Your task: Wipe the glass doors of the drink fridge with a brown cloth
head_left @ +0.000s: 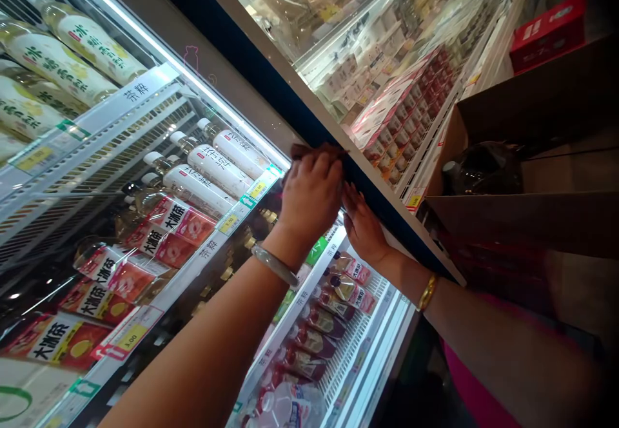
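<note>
My left hand (313,186), with a grey bangle on its wrist, is closed over a dark brown cloth (309,151). It presses the cloth against the door frame (271,89) of a glass-fronted drinks fridge. Most of the cloth is hidden under my fingers. Just below and to the right, my right hand (365,228) lies with its fingers stretched out against the same frame. A gold bracelet (427,292) circles that wrist, and nothing shows in the hand.
Behind the glass, shelves hold white-labelled bottles (213,160) and red-labelled iced tea bottles (171,222). More bottles (314,341) lie lower down. Beyond the frame is a chilled case with packs of small cups (411,118). Cardboard boxes (522,218) and a red box (549,31) stand at right.
</note>
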A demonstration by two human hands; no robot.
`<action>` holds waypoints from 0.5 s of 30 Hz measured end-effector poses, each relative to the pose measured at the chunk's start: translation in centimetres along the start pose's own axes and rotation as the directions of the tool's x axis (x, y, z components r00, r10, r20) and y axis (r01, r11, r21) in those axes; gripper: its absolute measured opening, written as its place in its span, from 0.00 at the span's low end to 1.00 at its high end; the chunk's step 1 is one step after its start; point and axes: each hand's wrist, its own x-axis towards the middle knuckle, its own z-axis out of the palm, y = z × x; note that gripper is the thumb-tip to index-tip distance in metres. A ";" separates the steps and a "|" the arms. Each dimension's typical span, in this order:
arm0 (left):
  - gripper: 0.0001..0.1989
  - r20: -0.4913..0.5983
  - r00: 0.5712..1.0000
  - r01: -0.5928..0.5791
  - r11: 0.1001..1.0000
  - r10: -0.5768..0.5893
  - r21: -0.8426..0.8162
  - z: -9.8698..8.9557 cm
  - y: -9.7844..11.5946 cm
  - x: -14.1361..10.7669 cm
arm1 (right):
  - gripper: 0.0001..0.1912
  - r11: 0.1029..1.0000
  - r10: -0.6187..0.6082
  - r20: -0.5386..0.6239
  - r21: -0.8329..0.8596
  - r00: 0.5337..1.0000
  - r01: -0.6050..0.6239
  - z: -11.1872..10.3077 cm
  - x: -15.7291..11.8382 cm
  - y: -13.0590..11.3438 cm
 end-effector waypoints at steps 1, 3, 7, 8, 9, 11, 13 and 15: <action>0.22 0.030 0.998 -0.056 0.998 0.056 0.001 0.3 0.6 -0.5 | 0.31 1.000 0.013 -0.010 -0.002 1.000 -0.013 0.3 -0.2 0.0; 0.24 0.065 0.985 -0.164 0.986 0.163 0.013 0.9 1.6 -1.8 | 0.32 0.999 0.037 -0.024 -0.007 0.999 -0.037 0.9 -0.5 0.0; 0.28 0.059 0.995 -0.080 0.995 0.077 0.053 0.3 0.2 -1.7 | 0.33 0.999 0.042 -0.027 0.005 0.999 -0.042 1.0 -0.4 -0.5; 0.28 0.051 0.998 -0.026 0.998 0.022 0.065 -0.2 -0.6 -1.1 | 0.34 0.999 0.033 -0.024 0.014 0.999 -0.033 0.8 -0.1 -0.8; 0.28 0.032 0.999 0.031 0.997 -0.033 0.076 -0.7 -1.4 -0.3 | 0.35 0.999 0.023 -0.022 0.023 1.000 -0.022 0.5 0.2 -1.1; 0.27 -0.046 0.994 0.103 0.991 -0.099 0.084 -1.5 -2.6 0.9 | 0.36 0.999 0.001 -0.022 0.036 1.000 0.000 0.0 0.8 -1.7; 0.26 -0.110 0.992 0.061 0.996 -0.054 0.069 -1.5 -2.9 1.1 | 0.37 0.999 -0.012 -0.030 0.038 0.999 0.013 -0.4 1.2 -2.2; 0.26 -0.119 0.991 -0.061 0.997 0.067 0.056 -0.9 -2.3 0.1 | 0.37 0.999 -0.012 -0.046 0.029 0.999 0.013 -0.4 1.3 -2.6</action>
